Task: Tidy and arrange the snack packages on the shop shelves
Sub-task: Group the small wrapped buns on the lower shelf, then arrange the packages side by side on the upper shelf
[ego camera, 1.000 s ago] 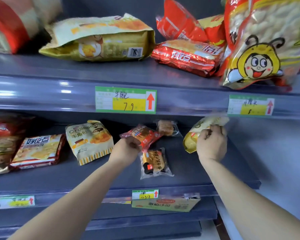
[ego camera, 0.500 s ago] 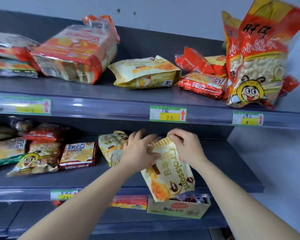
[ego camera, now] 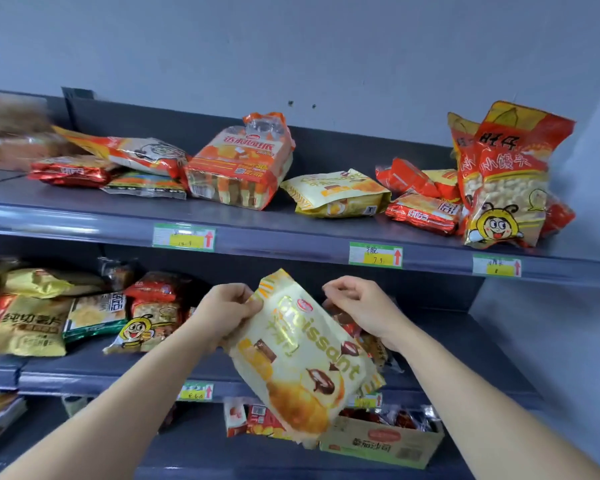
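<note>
Left hand [ego camera: 227,313] is gripping croissant bag [ego camera: 291,362] by its top corner; the bag is hanging tilted in front of middle shelf [ego camera: 84,372]. Right hand [ego camera: 364,310] is curling beside the bag's top, cannot tell if holding. Best: support both corners, land it face-out beside matching bag [ego camera: 336,197] on top shelf [ego camera: 84,216].

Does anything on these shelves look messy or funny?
Yes. The top shelf is a jumble: the orange cake pack sits tilted, and the yellow croissant bag lies flat. The held croissant bag hangs crooked in the left hand.
</note>
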Demonstrator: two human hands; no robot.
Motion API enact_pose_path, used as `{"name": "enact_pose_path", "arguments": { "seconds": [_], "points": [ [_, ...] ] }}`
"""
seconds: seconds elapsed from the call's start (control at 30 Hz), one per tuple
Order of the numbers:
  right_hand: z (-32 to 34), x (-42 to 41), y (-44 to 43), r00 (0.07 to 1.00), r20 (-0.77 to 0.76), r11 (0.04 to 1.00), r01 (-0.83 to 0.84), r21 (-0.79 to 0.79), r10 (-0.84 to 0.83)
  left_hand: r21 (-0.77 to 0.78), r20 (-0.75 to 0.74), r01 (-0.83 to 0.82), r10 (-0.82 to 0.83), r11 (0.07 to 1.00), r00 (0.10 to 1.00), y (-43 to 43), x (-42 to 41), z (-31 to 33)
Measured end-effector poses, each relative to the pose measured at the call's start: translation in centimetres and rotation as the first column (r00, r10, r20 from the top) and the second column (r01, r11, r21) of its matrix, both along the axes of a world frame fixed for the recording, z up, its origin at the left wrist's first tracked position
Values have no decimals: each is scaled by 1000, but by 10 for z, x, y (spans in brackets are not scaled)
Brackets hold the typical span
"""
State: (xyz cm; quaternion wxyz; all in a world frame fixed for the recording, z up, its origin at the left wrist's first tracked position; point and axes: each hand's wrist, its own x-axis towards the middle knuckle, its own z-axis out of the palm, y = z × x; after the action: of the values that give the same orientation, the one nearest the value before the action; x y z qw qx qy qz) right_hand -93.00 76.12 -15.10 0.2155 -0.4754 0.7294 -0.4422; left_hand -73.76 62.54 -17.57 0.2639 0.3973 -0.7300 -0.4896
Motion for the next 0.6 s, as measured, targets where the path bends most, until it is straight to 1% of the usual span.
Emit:
{"name": "enact_pose_path", "arguments": {
  "seconds": [0.03, 0.1, 0.13, 0.2, 0.23, 0.27, 0.37, 0.43, 0.53, 0.6],
  "points": [
    [3, 5, 2, 1000, 31, 1000, 2, 8, -2, 100, -85, -10, 18, 995, 996, -3, 12, 6],
    [12, 15, 6, 985, 170, 1000, -19, -5, 20, 208, -227, -19, 67, 978, 972, -6, 30, 21],
    [19, 20, 7, 962, 271, 999, -29, -28, 35, 227, -273, -29, 92, 974, 958, -6, 38, 30],
    [35, 28, 10, 880, 468, 995, -34, -93, 74, 244, -347, -69, 154, 967, 925, -4, 49, 47],
    [43, 31, 11, 838, 534, 989, -41, -140, 110, 254, -376, -99, 193, 962, 906, -3, 53, 55],
    [50, 33, 13, 809, 567, 980, -53, -194, 156, 270, -401, -133, 237, 953, 885, -1, 56, 62],
    [65, 36, 18, 773, 563, 939, -120, -321, 291, 360, -489, -197, 365, 912, 793, 1, 58, 80],
    [74, 38, 23, 789, 528, 925, -128, -359, 314, 410, -539, -221, 430, 885, 724, 5, 52, 92],
    [87, 38, 32, 865, 442, 929, -73, -362, 240, 422, -594, -207, 442, 882, 672, 19, 32, 111],
    [98, 33, 35, 906, 398, 930, 13, -366, 144, 395, -614, -190, 412, 899, 673, 24, 14, 121]
  ]
}}
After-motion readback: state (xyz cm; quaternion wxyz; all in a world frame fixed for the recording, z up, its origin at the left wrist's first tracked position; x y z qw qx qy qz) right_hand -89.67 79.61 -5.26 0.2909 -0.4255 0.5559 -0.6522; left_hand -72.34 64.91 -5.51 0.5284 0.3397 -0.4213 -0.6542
